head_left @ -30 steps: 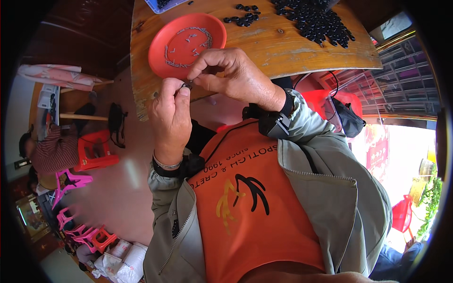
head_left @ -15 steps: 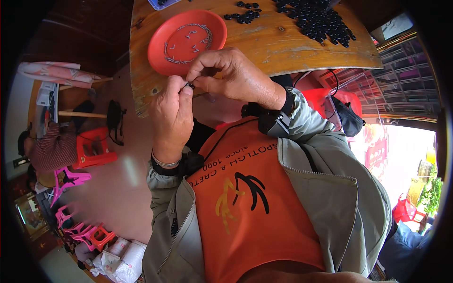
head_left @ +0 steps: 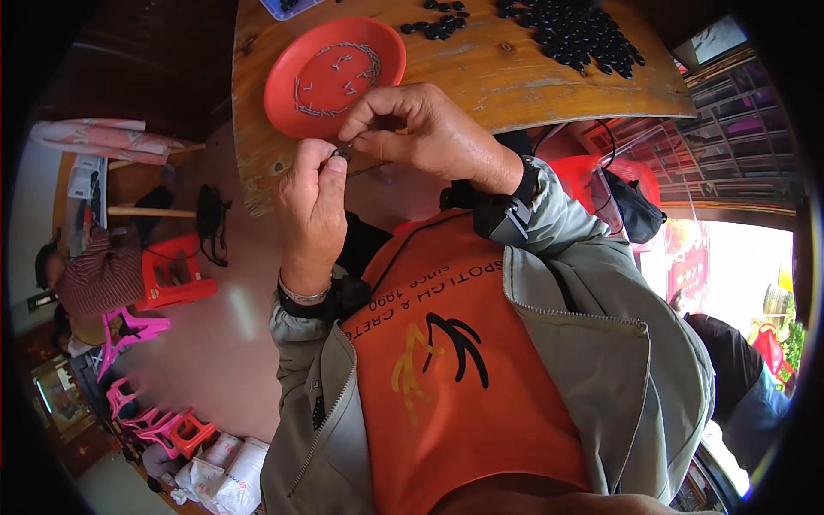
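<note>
Above the table's near edge, my left hand (head_left: 311, 210) pinches a small dark piece (head_left: 342, 154) between thumb and forefinger. My right hand (head_left: 438, 129) is right beside it, thumb and forefinger closed together at the piece. Whatever those right fingertips hold is too small to make out. Just beyond both hands lies a red round plate (head_left: 282, 90) with small thin metal pins (head_left: 375, 67) scattered in a ring on it. Farther right on the table is a large heap of glossy black oval pieces (head_left: 588, 41), with a smaller group (head_left: 442, 28) to its left.
The worn wooden table (head_left: 481, 77) spans the top. A translucent plastic tray (head_left: 292, 7) sits at its far left. On the floor at left are a red stool (head_left: 176, 273) and a seated person (head_left: 99, 270). A black bag (head_left: 633, 206) lies on a red seat at right.
Both hands stay close together, with only slight finger movement around the small dark piece. At the far right, a person in dark clothing has come further into view.
</note>
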Demonstrator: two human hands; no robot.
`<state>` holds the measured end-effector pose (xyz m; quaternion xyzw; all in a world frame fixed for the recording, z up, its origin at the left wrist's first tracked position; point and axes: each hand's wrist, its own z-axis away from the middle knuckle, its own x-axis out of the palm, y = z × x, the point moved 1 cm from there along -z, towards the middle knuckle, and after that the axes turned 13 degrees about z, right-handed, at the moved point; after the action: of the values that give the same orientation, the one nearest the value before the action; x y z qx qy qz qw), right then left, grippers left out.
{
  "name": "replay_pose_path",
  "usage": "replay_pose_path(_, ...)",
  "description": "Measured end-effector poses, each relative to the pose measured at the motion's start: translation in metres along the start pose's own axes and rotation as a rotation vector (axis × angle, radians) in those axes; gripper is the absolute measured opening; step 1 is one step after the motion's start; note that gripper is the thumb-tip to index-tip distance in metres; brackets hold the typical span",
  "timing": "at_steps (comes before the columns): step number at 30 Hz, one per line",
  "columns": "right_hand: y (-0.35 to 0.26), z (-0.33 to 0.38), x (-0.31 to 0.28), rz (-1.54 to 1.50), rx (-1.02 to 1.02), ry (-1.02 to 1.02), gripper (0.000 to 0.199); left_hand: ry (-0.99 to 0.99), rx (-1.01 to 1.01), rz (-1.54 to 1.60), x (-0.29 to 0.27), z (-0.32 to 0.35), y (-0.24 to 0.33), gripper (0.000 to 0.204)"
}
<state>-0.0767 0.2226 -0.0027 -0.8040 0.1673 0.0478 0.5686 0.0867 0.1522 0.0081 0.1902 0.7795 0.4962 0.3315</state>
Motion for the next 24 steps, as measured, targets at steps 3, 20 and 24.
replay_pose_path(3,0.001,0.0004,0.0001,0.005,-0.02,-0.001,0.01,0.014,-0.029,-0.017,-0.0009,0.0011,-0.0004,0.01)
replay_pose_path(20,-0.0007,0.0032,0.0017,0.102,-0.029,-0.032,0.01,-0.058,-0.023,-0.117,0.0015,0.0022,0.0012,0.011)
replay_pose_path(24,-0.0026,0.0025,0.0012,0.151,-0.035,-0.032,0.011,-0.076,-0.023,-0.135,0.0017,0.0021,0.0019,0.011)
